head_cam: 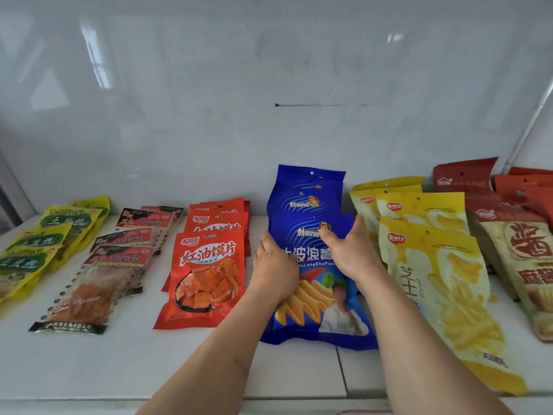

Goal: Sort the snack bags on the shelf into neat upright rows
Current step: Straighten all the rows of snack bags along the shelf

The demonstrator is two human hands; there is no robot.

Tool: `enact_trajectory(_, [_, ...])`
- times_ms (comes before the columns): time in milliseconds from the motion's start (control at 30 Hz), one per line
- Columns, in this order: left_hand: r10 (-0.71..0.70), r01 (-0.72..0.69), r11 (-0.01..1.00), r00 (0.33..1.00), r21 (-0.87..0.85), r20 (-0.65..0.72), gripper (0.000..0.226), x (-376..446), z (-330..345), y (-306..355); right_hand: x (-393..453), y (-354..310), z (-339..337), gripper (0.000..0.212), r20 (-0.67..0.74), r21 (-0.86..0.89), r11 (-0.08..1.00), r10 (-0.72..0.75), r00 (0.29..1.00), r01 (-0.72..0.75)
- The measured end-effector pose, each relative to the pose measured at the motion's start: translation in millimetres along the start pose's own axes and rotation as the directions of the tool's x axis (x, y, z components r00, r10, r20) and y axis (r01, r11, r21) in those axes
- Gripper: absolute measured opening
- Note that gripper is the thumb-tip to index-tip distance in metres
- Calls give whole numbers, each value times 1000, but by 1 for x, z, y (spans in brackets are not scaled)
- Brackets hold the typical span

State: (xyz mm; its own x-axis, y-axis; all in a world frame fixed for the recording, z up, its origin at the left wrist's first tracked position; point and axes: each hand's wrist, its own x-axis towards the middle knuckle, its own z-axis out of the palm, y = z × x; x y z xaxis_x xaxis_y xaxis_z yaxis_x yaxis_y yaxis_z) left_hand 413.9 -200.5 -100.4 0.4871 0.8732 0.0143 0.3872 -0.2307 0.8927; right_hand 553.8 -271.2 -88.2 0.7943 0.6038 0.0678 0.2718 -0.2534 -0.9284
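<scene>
On the white shelf [125, 363]: six columns of snack bags lying back in overlapping rows against a glossy white back panel [269, 85].
Blue chip bags [311, 199]: middle column, front bag held at both side edges.
Left hand [273, 269]: on the front blue bag's left edge, fingers curled round it.
Right hand [351, 250]: on its right edge, thumb across the face, fingers behind.
Close neighbours: red-orange bags [206, 280] just left, yellow cheese-stick bags [443, 283] just right, crowding both hands.
Further left: black-and-red noodle packs [119, 256], green-yellow bags [36, 250].
Far right: dark red bags [520, 244].
</scene>
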Motion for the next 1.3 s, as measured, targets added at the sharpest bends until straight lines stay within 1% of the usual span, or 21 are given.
enact_trajectory(67, [-19,19,1000,1000,-18,6,66,1,0,1,0,1,-1,59,2,13,999,50,999,-50])
enact_trajectory(167, [-20,20,999,1000,25,1,65,1,0,2,2,5,-1,46,34,-37,996,89,995,-87])
enact_trajectory(300, [-9,9,994,1000,109,-4,61,2,-2,0,4,7,2,44,56,1,996,86,995,-86])
enact_trajectory(400, [11,-5,987,999,159,-32,57,4,-4,1,5,9,8,42,60,-79,997,15,998,-10])
enact_trajectory(467, [24,-15,984,998,180,-51,56,4,-4,1,5,9,11,46,66,-99,995,-13,998,20])
enact_trajectory(567, [28,-13,982,997,189,-75,57,4,-3,3,6,7,12,65,24,-145,989,19,1000,-16])
enact_trajectory(633, [22,-8,985,996,171,-83,58,3,-2,3,7,6,10,73,9,-176,984,22,1000,-20])
enact_trajectory(767, [-1,13,992,995,126,-97,60,0,0,6,9,5,9,59,102,-31,998,62,993,-59])
enact_trajectory(867, [11,8,987,993,163,-115,61,-1,1,8,11,4,8,55,124,-19,999,32,992,-30])
enact_trajectory(933, [17,7,981,992,191,-125,63,-1,1,11,12,3,7,58,127,-28,999,28,991,-25])
enact_trajectory(1000, [40,-8,973,990,230,-137,64,-2,1,15,12,1,6,65,93,-83,997,7,996,0])
enact_trajectory(1133, [169,-77,915,964,395,-204,67,-8,-1,25,10,-10,3,86,5,-264,956,-130,991,127])
enact_trajectory(1200, [231,-102,875,947,473,-223,66,-13,-2,29,11,-16,1,85,5,-331,925,-195,981,186])
enact_trajectory(1300, [301,-131,819,926,559,-225,62,-26,-1,32,8,-26,-6,73,42,-401,883,-247,968,243])
